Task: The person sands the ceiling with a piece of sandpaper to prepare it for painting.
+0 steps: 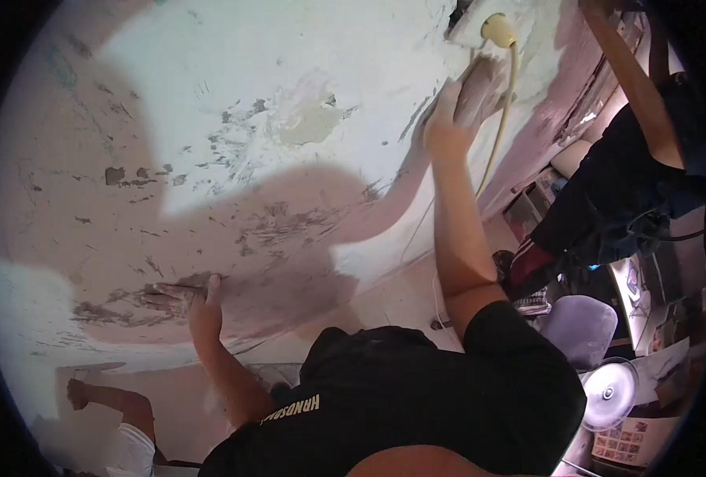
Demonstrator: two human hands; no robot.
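My left hand lies against a white, scuffed wall, fingers stretched out over a dark, scraped patch. It holds nothing that I can see. Farther right, my right hand rests on the same wall with its fingers extended and dusty. Close by it a cream plug sits at a wall socket, and its yellowish cord hangs down past the hand. Between my hands, a bare beige patch shows where the coating has come off. Shadows from my arms and head fall across the wall.
Another person's hand is at the lower left, below a white sleeve. A person in dark clothes is at the right. Beyond are a purplish chair, a round fan and a printed box.
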